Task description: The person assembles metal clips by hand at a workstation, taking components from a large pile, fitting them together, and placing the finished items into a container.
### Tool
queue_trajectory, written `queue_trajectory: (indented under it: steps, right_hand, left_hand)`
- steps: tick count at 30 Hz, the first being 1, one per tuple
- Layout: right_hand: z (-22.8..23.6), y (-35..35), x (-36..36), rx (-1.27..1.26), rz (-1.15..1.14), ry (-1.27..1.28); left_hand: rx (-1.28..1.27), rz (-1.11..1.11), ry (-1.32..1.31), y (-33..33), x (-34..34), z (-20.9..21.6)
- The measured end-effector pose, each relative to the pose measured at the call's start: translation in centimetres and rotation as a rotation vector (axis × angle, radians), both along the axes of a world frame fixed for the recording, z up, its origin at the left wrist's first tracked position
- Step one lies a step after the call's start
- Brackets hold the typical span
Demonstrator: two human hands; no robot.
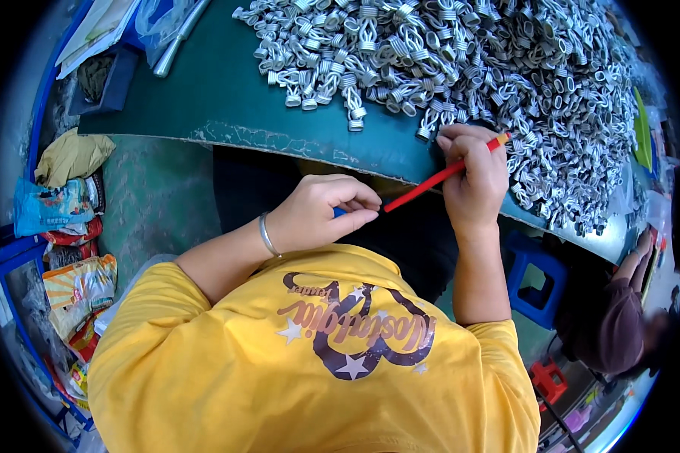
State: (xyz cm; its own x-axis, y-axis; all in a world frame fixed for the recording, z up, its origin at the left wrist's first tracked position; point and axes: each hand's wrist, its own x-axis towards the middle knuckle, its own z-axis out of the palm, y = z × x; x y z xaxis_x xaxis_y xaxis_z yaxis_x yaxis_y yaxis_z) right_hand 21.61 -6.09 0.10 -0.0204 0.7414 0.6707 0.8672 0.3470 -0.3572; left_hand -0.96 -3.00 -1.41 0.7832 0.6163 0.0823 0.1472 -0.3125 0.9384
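In my right hand (476,177) lies a slim red pen-like stick (423,186) with an orange end, tilted across the palm. The thumb and fingertips of that hand reach the near edge of a heap of grey looped cord pieces with ribbed ends (431,53), right by one piece (429,124). Whether they grip it is hidden. My left hand (326,208) is closed in front of my chest, near the stick's lower tip but apart from it. A bit of something blue (339,212) shows between its fingers; its kind is hidden.
The heap covers much of the green table (196,83), whose worn front edge runs before me. A blue bin (106,81) stands at the far left, above bags (57,208) and packets. A blue stool (536,279) is at right, near another person's sleeve (608,325).
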Motion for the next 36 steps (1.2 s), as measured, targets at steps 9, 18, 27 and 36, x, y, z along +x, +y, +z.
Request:
queue_trajectory:
  steps: [9, 18, 27, 36]
  right_hand:
    - [0.6, 0.4, 0.3, -0.049, 0.056, -0.03]
    - [0.6, 0.2, -0.5, 0.128, -0.03, 0.307]
    - [2.1, -2.6, -3.3, -0.369, 0.242, 1.383]
    - [0.6, -3.4, -3.4, -0.38, 0.275, 1.378]
  left_hand:
    - [-0.104, 0.128, -0.265, 1.3, 1.2, 1.7]
    - [-0.218, 0.193, -0.265, 1.2, 2.1, 1.8]
    - [-0.2, 0.227, -0.328, 1.2, 2.2, 2.7]
    - [-0.2, 0.24, -0.314, 1.1, 2.1, 2.6]
